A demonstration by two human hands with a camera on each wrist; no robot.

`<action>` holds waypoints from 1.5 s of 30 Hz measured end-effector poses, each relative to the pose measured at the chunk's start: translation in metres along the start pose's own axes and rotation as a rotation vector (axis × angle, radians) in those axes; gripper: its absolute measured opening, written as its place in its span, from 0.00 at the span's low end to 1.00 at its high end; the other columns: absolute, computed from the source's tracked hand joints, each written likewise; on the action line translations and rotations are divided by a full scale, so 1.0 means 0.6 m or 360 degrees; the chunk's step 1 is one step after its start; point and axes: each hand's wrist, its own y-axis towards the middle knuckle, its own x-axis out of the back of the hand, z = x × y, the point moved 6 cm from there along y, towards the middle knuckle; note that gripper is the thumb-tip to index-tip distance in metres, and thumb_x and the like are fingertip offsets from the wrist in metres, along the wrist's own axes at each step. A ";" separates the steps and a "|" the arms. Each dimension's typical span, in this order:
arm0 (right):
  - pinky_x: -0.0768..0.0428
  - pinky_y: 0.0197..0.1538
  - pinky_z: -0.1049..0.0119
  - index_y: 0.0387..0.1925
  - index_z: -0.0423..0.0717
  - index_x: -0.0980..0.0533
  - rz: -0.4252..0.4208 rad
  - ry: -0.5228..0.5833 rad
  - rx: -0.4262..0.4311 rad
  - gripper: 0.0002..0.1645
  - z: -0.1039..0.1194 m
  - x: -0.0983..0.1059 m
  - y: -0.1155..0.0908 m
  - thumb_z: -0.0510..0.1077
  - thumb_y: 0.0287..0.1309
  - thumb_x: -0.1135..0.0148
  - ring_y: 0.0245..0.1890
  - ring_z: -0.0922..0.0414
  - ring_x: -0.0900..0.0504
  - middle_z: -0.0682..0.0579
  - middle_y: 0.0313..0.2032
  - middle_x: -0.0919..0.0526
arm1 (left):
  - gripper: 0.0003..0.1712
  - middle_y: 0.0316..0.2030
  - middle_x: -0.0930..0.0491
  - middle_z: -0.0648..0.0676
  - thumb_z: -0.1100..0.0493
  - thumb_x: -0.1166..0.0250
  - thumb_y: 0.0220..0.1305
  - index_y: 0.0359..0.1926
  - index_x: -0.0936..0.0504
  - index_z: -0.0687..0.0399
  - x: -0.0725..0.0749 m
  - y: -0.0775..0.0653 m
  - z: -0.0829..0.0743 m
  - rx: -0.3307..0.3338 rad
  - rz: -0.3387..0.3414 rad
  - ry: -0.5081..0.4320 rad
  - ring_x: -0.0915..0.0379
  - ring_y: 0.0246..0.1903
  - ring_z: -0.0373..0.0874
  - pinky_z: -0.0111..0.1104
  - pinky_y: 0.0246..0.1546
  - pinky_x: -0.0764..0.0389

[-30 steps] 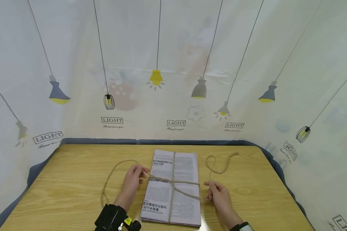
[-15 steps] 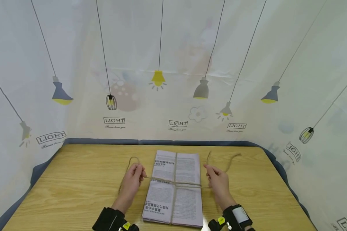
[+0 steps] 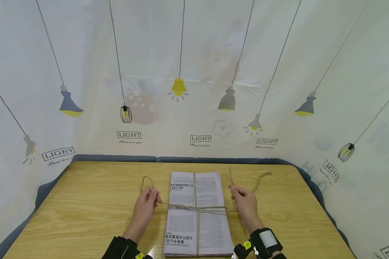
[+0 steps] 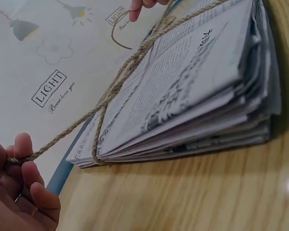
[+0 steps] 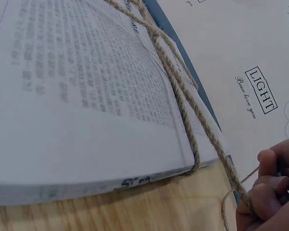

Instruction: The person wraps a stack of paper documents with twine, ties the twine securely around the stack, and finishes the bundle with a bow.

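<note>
A stack of newspapers (image 3: 210,230) lies on the table, with jute twine (image 3: 197,190) running lengthwise and crosswise over it and meeting near the middle. On the stack's left, my left hand (image 3: 146,203) pinches one twine end between thumb and fingers; a loop of it stands up behind the hand. My right hand (image 3: 244,203) grips the other end to the right of the stack, its tail rising above the fingers. In the left wrist view the twine (image 4: 62,137) stretches straight from the fingers to the crossing. The right wrist view shows taut twine (image 5: 209,132) entering the curled fingers.
The wooden table (image 3: 90,208) extends around the stack. Loose twine (image 3: 260,178) lies on it behind my right hand. A pale curtain (image 3: 194,54) printed with lamps hangs beyond the table's far edge.
Both hands have drawn the twine ends outward, and the slack strand across the stack has straightened. My right hand has moved up and taken a firmer grip. The stack has shifted slightly toward me.
</note>
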 end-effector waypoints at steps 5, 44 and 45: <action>0.29 0.29 0.71 0.52 0.48 0.18 -0.0015 -0.0129 0.0091 0.19 0.020 -0.012 0.003 0.52 0.65 0.39 0.28 0.64 0.25 0.43 0.48 0.15 | 0.18 0.31 0.23 0.53 0.50 0.54 0.78 0.48 0.28 0.60 -0.006 -0.002 -0.016 -0.0103 0.0033 0.0007 0.30 0.31 0.46 0.28 0.30 0.31; 0.29 0.32 0.68 0.37 0.45 0.17 0.0945 -0.0970 0.0879 0.11 0.093 -0.177 -0.055 0.42 0.68 0.46 0.29 0.62 0.27 0.53 0.34 0.17 | 0.16 0.34 0.25 0.53 0.49 0.53 0.77 0.50 0.27 0.55 0.003 -0.006 -0.057 -0.0174 0.0109 -0.0141 0.34 0.28 0.39 0.27 0.29 0.31; 0.29 0.32 0.68 0.38 0.45 0.17 0.0938 -0.0907 0.0807 0.12 0.092 -0.171 -0.051 0.43 0.68 0.46 0.28 0.62 0.28 0.52 0.34 0.17 | 0.16 0.34 0.25 0.53 0.49 0.53 0.77 0.50 0.27 0.55 0.003 -0.006 -0.057 -0.0173 0.0113 -0.0145 0.34 0.28 0.39 0.27 0.29 0.31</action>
